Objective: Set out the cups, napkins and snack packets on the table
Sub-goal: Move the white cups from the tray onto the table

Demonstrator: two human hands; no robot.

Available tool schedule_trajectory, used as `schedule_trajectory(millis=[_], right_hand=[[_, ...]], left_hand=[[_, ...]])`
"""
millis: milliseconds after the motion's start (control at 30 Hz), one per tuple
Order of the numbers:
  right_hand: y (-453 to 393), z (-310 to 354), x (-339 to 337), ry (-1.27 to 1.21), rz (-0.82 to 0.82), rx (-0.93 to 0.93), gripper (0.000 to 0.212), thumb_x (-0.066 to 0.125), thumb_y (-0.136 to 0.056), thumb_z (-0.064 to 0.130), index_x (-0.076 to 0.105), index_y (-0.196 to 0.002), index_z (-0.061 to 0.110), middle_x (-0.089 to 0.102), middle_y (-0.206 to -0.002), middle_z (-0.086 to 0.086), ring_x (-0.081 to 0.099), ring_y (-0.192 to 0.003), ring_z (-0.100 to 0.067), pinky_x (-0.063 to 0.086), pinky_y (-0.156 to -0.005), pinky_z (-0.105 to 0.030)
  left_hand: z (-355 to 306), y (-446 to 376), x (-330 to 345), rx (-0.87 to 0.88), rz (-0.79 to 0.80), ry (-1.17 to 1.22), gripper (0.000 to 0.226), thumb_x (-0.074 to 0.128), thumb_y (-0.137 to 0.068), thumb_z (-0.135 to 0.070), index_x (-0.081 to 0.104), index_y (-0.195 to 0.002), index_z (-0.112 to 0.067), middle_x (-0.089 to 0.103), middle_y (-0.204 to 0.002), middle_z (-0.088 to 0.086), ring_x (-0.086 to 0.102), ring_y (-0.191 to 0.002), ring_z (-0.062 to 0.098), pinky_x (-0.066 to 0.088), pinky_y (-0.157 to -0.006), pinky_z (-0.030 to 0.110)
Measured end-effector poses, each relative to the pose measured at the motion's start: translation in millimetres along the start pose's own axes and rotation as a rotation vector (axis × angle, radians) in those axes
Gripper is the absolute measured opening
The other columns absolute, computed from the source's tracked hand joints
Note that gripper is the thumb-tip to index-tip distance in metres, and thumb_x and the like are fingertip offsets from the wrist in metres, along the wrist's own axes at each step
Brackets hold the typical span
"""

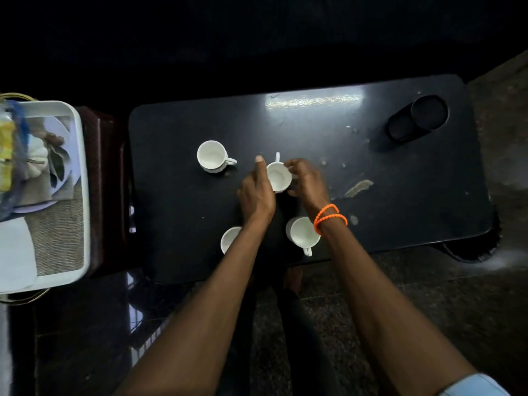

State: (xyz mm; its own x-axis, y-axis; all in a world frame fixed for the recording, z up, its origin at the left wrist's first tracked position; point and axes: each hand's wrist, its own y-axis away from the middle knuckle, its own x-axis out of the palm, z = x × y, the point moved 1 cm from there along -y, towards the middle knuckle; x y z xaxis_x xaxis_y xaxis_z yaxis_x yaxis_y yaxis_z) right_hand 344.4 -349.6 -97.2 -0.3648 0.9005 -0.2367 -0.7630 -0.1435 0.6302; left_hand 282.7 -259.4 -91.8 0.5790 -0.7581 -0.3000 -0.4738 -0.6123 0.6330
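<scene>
A dark cylindrical container [417,118], seemingly tipped over, lies by scuffed patches [358,187].

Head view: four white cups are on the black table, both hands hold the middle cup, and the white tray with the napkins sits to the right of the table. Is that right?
Not quite. The head view shows the white tray to the left of the black table, not the right. The rest stands: four white cups are on the table, and the left hand and right hand hold the middle cup.

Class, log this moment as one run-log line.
hands: both hold centre cup | cups on table: four | napkins, packets: on tray | step: placing cup
</scene>
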Motion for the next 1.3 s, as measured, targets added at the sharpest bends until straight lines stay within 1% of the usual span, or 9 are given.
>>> schedule_trajectory(millis=[400, 567, 767, 900, 1000, 1100, 1167, 1233, 1300], right_hand=[[-24.6, -3.8, -14.6, -0.098, -0.040, 0.051, 0.029, 0.047, -0.075, 0.037, 0.071, -0.085, 0.024, 0.074, -0.099, -0.004, 0.069, -0.104, -0.038, 0.052, -0.077, -0.039], [-23.8, -1.7, -14.5, -0.045, -0.101, -0.019, 0.030, 0.048, -0.080, 0.033, 0.073, -0.091, 0.020, 0.070, -0.090, 0.006, 0.067, -0.098, -0.026, 0.053, -0.085, -0.039], [0.8, 6.4, 9.5, 0.191, -0.411, -0.344, 0.031, 0.056, -0.088, 0.025, 0.073, -0.109, 0.010, 0.073, -0.109, -0.009, 0.063, -0.102, -0.021, 0.047, -0.088, -0.028], [6.1, 2.8, 50.1, 0.125, -0.116, -0.176, 0.015, 0.061, -0.090, 0.014, 0.072, -0.100, 0.016, 0.074, -0.094, -0.008, 0.071, -0.089, -0.026, 0.057, -0.087, -0.036], [4.8, -9.0, 84.2, 0.185, 0.124, -0.046, 0.015, 0.060, -0.092, 0.015, 0.073, -0.095, 0.020, 0.076, -0.091, -0.008, 0.075, -0.093, -0.035, 0.058, -0.094, -0.049], [4.3, -11.1, 108.9, 0.272, 0.186, -0.035, 0.028, 0.063, -0.090, 0.020, 0.075, -0.114, 0.015, 0.078, -0.111, -0.009, 0.073, -0.105, -0.030, 0.054, -0.102, -0.035], [2.9, -5.4, 118.3, 0.297, 0.190, -0.062, 0.032, 0.064, -0.088, 0.022, 0.072, -0.118, 0.021, 0.077, -0.114, -0.002, 0.070, -0.108, -0.020, 0.045, -0.092, -0.021], [1.0, 1.5, 123.5, 0.288, 0.182, -0.095, 0.030, 0.063, -0.088, 0.026, 0.070, -0.117, 0.026, 0.076, -0.111, 0.004, 0.067, -0.102, -0.013, 0.039, -0.084, -0.018], [-1.2, 6.5, 124.5, 0.264, 0.164, -0.123, 0.029, 0.063, -0.089, 0.030, 0.069, -0.117, 0.028, 0.076, -0.112, 0.006, 0.068, -0.105, -0.013, 0.042, -0.083, -0.021]], left_hand=[[-3.4, -3.7, 26.9, -0.015, 0.025, 0.025, 0.091, 0.023, -0.085, -0.078, 0.072, -0.114, -0.008, 0.073, -0.123, 0.019, 0.067, -0.119, 0.037, 0.052, -0.106, 0.052], [0.5, -8.5, 32.7, -0.027, 0.042, 0.040, 0.076, 0.029, -0.101, -0.065, 0.072, -0.116, -0.004, 0.070, -0.126, 0.021, 0.065, -0.122, 0.037, 0.051, -0.107, 0.053], [-9.8, -20.2, -3.1, 0.128, -0.062, 0.049, 0.051, 0.040, -0.108, -0.042, 0.076, -0.109, -0.007, 0.073, -0.122, 0.018, 0.066, -0.117, 0.037, 0.054, -0.101, 0.055], [-22.9, -45.9, -54.5, 0.382, -0.191, -0.027, 0.035, 0.048, -0.097, -0.024, 0.079, -0.092, -0.010, 0.075, -0.098, 0.012, 0.068, -0.098, 0.029, 0.053, -0.093, 0.036], [-26.3, -71.9, -85.7, 0.523, -0.258, -0.202, 0.027, 0.052, -0.098, -0.022, 0.077, -0.097, -0.010, 0.070, -0.103, 0.010, 0.064, -0.100, 0.025, 0.040, -0.086, 0.021], [-23.0, -98.9, -102.8, 0.448, -0.082, -0.289, 0.028, 0.056, -0.102, -0.031, 0.075, -0.113, -0.014, 0.062, -0.120, -0.003, 0.057, -0.123, 0.020, 0.035, -0.098, 0.017], [-17.2, -107.8, -109.7, 0.295, 0.057, -0.274, 0.037, 0.052, -0.103, -0.044, 0.074, -0.122, -0.022, 0.062, -0.124, -0.010, 0.058, -0.128, 0.016, 0.037, -0.102, 0.014], [-10.3, -106.0, -114.4, 0.178, 0.099, -0.178, 0.043, 0.047, -0.101, -0.054, 0.075, -0.120, -0.027, 0.071, -0.123, -0.007, 0.064, -0.123, 0.019, 0.046, -0.111, 0.033], [-3.4, -100.3, -117.7, 0.118, 0.033, -0.084, 0.046, 0.045, -0.095, -0.062, 0.074, -0.105, -0.028, 0.075, -0.114, 0.001, 0.069, -0.112, 0.026, 0.053, -0.105, 0.052]])
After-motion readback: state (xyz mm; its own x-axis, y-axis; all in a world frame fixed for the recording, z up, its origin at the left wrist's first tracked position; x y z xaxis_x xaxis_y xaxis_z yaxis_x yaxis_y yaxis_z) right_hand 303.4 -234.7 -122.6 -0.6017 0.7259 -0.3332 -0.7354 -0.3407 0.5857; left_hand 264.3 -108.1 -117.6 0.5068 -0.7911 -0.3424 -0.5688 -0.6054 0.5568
